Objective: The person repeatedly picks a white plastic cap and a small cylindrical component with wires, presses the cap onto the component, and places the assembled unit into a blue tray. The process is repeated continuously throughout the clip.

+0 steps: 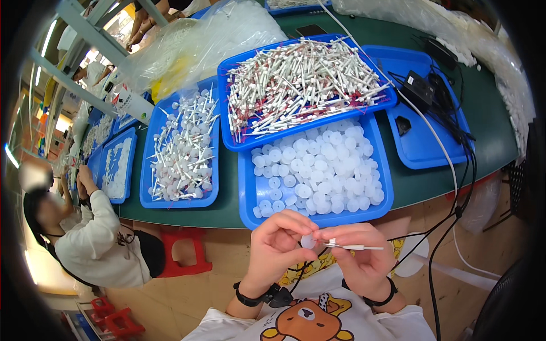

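Observation:
In front of my chest, both hands are close together, just beyond the table's near edge. My left hand [274, 245] pinches a translucent white round disc [307, 242] between thumb and fingers. My right hand [368, 241] grips a thin white stick-like part [359, 247], which points to the right and has a small fitting at its inner end. That fitting is beside the disc; whether they touch I cannot tell. Similar discs fill a blue tray [250, 187] straight ahead. Resting over its far part is another blue tray [230, 135] heaped with white sticks and some reddish thin pieces.
To the left, a blue tray [176, 203] holds sticks joined with discs. A blue tray [424, 162] on the right carries a black adapter [418, 90] and cables. Plastic bags [227, 37] lie behind. At far left, a person [108, 238] sits near a red stool [185, 256].

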A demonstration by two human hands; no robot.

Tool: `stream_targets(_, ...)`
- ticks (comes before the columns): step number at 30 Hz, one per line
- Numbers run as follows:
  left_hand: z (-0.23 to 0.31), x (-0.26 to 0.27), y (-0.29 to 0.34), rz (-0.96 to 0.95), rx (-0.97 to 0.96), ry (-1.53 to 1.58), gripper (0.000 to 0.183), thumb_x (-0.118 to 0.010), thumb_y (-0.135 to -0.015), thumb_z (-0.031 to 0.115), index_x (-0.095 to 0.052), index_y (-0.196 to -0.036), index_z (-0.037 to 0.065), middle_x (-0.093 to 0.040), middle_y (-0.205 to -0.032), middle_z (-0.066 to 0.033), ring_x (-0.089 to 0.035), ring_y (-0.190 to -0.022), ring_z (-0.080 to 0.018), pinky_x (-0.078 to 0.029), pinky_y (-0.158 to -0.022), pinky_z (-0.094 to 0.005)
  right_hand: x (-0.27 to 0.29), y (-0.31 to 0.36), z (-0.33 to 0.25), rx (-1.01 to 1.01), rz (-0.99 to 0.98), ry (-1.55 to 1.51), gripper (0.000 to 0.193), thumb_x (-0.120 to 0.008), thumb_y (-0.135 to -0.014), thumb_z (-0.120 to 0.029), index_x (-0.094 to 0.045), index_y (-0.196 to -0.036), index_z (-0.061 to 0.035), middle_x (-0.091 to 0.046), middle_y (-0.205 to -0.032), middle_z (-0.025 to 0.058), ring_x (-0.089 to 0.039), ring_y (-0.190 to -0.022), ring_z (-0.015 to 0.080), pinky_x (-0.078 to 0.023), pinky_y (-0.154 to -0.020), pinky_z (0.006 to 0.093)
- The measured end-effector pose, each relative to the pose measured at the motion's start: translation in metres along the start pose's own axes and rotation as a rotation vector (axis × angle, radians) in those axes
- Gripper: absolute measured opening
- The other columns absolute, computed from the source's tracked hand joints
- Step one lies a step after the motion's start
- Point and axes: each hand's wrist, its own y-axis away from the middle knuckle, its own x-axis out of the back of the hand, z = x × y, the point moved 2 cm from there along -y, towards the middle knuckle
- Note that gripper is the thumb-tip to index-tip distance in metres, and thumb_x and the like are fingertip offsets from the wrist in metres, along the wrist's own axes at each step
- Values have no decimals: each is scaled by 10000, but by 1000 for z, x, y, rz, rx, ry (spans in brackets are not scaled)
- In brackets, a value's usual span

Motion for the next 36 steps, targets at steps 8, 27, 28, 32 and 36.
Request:
stream_targets(8,2,-4,6,-27,38,-169,437,-794,-702,-165,-659,-1103,-54,-610,-1136,-159,-630,-1090,-237,-550,-942,-359,20,-3,-1,43,-88,213,240,-821,-736,5,-720,-951,-34,-709,-884,79,-662,-741,210,-480,-605,277)
stream_targets(27,25,-17,7,-140,-171,-825,281,-907,-625,42,-749,-853,-1,-714,-912,-95,-691,-764,-172,-554,-637,-275,22,18,-11,-368,-230,75,102,-738,-876,-62,-722,-949,7,-640,-737,66,-603,-543,114,-435,-451,245)
stream_targets(28,24,-15,8,-145,-151,-819,279,-904,-630,43,-747,-856,-3,-714,-912,-93,-690,-763,-171,-552,-637,-276,20,18,-11,-495,-216,-45,96,-719,-901,-63,-727,-961,11,-644,-738,62,-599,-531,97,-431,-444,234)
stream_targets(32,25,-13,5,-161,-51,-860,266,-893,-652,49,-742,-864,-5,-712,-904,-84,-688,-775,-167,-548,-644,-278,18,21,-7,-816,-166,-245,141,-646,-966,-77,-727,-989,37,-659,-763,52,-588,-525,68,-434,-440,207)
stream_targets(36,25,-3,3,-192,-19,-868,279,-886,-675,60,-740,-906,6,-710,-913,-74,-677,-797,-161,-546,-652,-270,13,18,-1,-952,-179,-331,165,-625,-985,-91,-717,-1019,41,-664,-779,63,-595,-552,67,-442,-466,198)
